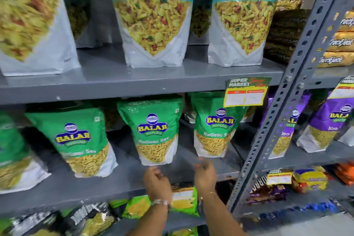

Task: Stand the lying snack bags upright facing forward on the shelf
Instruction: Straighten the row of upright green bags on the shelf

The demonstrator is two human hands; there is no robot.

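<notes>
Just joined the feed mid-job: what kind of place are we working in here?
Most likely a supermarket snack aisle. Grey slotted-steel shelving holds rows of identical green Balaji sev bags, and a "Super Market" special-offer price tag hangs from the shelf edge.

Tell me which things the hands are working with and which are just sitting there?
Part of the job:
left hand
right hand
green Ratlami Sev bags, standing on the middle shelf

Just sitting there:
teal Khatta Mitha bags above
purple bags
offer tag
Crackjack packets
</notes>
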